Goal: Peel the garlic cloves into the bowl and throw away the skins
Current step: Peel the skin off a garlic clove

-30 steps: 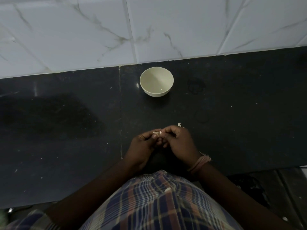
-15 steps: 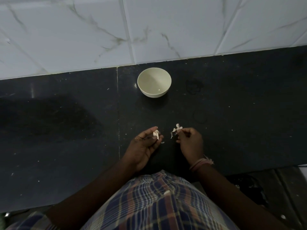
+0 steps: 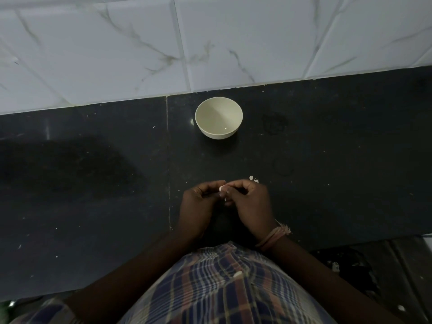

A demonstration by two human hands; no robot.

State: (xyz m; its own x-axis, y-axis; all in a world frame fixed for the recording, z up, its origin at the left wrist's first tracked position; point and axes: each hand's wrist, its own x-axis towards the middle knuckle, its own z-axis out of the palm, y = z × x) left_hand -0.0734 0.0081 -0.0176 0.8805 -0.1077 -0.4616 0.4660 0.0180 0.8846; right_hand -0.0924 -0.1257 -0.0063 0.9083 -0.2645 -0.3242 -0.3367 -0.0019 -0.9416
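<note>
A small cream bowl [image 3: 218, 118] stands on the black counter [image 3: 93, 183] near the tiled wall; it looks empty apart from a bright speck inside. My left hand [image 3: 198, 206] and my right hand [image 3: 251, 202] meet in front of it, fingers curled together around a pale garlic clove [image 3: 221, 188], of which only a small tip shows between the fingertips. A few white skin pieces [image 3: 253, 179] lie on the counter just beyond my right hand.
White marble-look tiles [image 3: 210, 43] rise behind the counter. A seam [image 3: 168, 160] runs across the counter left of my hands. Below the counter edge at the right, a dark bag or bin [image 3: 350, 270] holds pale scraps.
Half a second ago my hands were apart, the right one laying skin on the counter. Now the right hand has come back to the left and both pinch the clove again.
</note>
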